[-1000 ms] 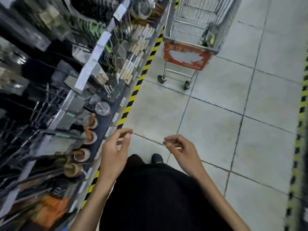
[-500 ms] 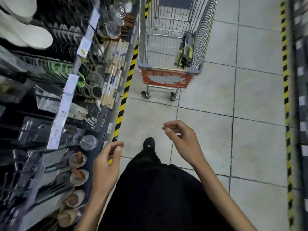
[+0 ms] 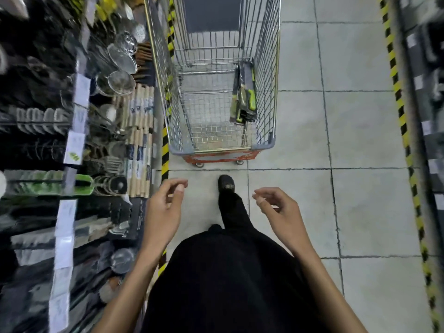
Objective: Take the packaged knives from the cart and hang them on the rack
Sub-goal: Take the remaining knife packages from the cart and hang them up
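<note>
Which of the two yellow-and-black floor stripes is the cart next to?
The left stripe, running below the utensil shelves; the cart stands beside it, while the right stripe lies across open tiles.

Shiny wire-metal cart (image 3: 264, 68) — matt tiled floor (image 3: 360, 128), glossy-packaged knives (image 3: 245, 92)
</note>
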